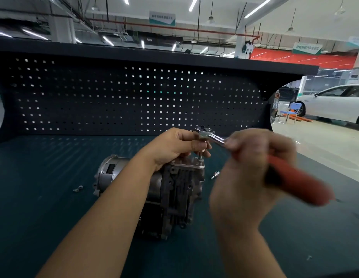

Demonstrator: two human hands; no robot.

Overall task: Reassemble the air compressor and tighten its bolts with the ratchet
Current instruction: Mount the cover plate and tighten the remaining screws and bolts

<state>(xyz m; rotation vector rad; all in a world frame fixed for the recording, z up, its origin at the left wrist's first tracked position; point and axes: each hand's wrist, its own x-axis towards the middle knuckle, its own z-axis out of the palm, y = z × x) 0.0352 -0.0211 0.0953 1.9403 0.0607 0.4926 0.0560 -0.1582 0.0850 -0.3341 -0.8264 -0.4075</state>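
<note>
The grey metal air compressor (174,189) lies on the dark green bench mat (44,167), its round end pointing left. A bolt (200,160) stands in the top right corner of its flange. The ratchet (206,135) sits on that bolt through a socket. My left hand (178,145) pinches the ratchet head and socket from the left. My right hand (252,157), blurred, grips the ratchet's red handle (298,183), which points toward the lower right.
A loose bolt (215,175) lies on the mat right of the compressor. Small metal parts (78,189) lie to its left, and a tiny screw (309,257) near the front right. A dark pegboard (124,97) backs the bench. A white car (335,103) stands beyond.
</note>
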